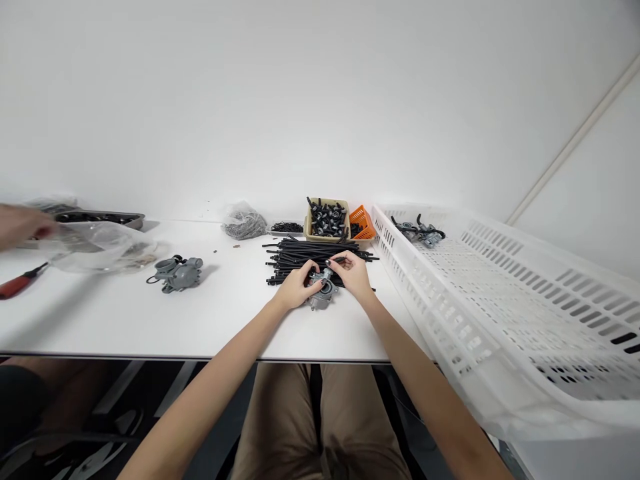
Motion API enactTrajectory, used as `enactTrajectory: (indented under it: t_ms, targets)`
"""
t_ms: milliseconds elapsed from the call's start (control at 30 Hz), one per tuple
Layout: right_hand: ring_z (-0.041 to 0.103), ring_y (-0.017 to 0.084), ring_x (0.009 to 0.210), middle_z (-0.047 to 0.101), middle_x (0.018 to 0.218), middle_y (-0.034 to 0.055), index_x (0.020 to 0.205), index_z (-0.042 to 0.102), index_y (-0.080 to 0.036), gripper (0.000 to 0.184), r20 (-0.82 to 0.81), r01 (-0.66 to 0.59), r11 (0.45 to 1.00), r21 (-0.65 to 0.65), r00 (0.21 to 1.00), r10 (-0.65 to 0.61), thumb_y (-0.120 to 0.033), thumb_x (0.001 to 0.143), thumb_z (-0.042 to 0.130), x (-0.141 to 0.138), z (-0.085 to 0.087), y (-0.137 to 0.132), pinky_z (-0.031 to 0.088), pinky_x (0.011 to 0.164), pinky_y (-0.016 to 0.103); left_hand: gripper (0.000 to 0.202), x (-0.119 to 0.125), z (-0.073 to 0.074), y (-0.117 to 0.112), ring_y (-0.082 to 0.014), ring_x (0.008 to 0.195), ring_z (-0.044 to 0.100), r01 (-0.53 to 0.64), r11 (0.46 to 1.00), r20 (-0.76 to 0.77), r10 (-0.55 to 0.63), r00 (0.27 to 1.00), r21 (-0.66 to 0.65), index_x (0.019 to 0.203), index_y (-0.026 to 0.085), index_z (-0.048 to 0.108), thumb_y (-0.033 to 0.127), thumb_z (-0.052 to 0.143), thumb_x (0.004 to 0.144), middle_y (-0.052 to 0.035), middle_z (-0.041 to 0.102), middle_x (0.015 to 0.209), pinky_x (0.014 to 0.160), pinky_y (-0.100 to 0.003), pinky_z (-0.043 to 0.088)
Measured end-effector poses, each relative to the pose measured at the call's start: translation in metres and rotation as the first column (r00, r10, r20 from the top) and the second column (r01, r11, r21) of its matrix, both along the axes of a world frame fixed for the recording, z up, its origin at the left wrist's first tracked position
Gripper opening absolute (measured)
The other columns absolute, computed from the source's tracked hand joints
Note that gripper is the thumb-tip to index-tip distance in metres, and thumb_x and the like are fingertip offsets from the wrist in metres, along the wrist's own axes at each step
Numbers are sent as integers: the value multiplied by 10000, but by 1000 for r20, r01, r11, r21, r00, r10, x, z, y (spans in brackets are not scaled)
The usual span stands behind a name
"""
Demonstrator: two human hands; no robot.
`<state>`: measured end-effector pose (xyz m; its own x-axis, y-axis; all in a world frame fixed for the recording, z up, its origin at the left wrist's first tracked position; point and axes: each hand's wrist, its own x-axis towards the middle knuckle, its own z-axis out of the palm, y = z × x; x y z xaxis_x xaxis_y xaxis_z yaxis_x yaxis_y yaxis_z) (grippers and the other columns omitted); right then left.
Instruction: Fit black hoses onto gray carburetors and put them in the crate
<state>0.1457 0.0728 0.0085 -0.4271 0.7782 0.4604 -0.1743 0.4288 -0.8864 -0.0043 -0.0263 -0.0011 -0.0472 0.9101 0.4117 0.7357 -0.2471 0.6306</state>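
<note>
A grey metal carburetor sits low over the white table in front of me. My left hand is closed around its left side, thumb across the body. My right hand pinches at the carburetor's upper right, by a pale fitting; what lies between the fingertips is too small to make out. Just behind both hands lies a pile of black rubber tubes, partly covered by them. Another grey carburetor rests on the table to the left, apart from my hands.
At right stands a big white perforated crate with carburetors inside. Behind the tubes are a cream bin of black parts, an orange basket and a bag. A co-worker's hand and red-handled screwdriver are far left.
</note>
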Motion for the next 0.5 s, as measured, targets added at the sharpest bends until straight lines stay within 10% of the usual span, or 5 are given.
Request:
enactTrajectory:
  t_ms: [200, 367, 500]
  targets:
    - [541, 171, 725, 659, 849, 37, 844, 688, -227, 110, 173, -11, 960, 280, 984, -40, -281, 774, 622, 0, 15, -3, 440, 775, 332, 259, -2, -4, 3, -134, 560, 452, 0, 1000, -1, 0, 1000, -3, 975, 205, 501, 389, 538, 796, 63, 500, 621, 583, -244, 338]
    - [577, 164, 741, 672, 843, 40, 970, 708, -200, 282, 119, -333, 942, -48, 934, 336, -317, 714, 705, 16, 10, 12, 475, 726, 325, 268, -1, -1, 3, -139, 590, 463, 17, 1000, 2, -17, 1000, -18, 979, 205, 505, 400, 543, 798, 48, 525, 659, 603, -251, 349]
    - [570, 151, 686, 663, 745, 29, 845, 730, -171, 272, 66, -342, 928, -145, 933, 354, -355, 650, 772, 18, 5, 18, 475, 688, 323, 264, 0, 0, 2, -139, 611, 472, 38, 999, 15, -38, 999, -21, 973, 204, 511, 402, 539, 801, 42, 543, 683, 600, -245, 354]
